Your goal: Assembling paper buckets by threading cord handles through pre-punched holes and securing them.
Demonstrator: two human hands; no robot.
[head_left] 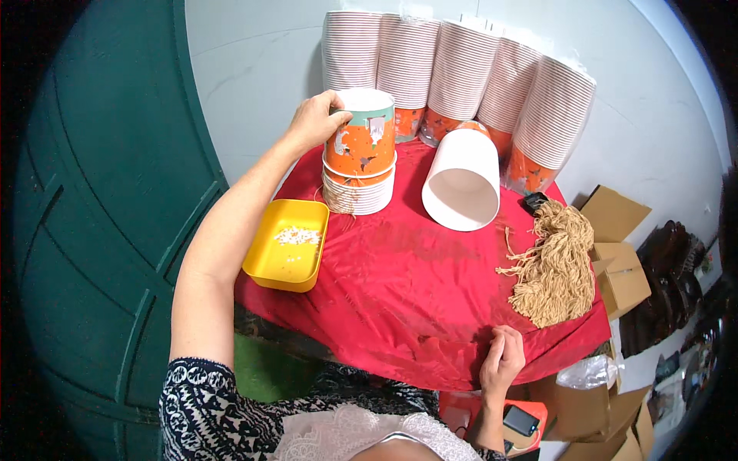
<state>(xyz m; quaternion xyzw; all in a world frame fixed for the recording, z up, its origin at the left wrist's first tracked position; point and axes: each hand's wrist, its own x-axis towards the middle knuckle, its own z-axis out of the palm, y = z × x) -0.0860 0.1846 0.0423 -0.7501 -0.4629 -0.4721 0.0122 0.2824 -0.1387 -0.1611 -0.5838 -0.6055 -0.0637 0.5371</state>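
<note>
Red-clothed table (415, 284), green door (115, 192) left, pale wall (254, 69) far
Your left hand (317, 123) pinches the orange tub (365, 150) atop the white-rimmed stack (369, 201), far left; your right hand (503, 359) curls loosely closed, near right

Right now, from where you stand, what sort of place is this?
Perhaps a small workshop, maybe in a home: tall stacks of tubs line the back, a bundle of tan strands lies on the red cloth, and cardboard boxes sit at the right.
</note>
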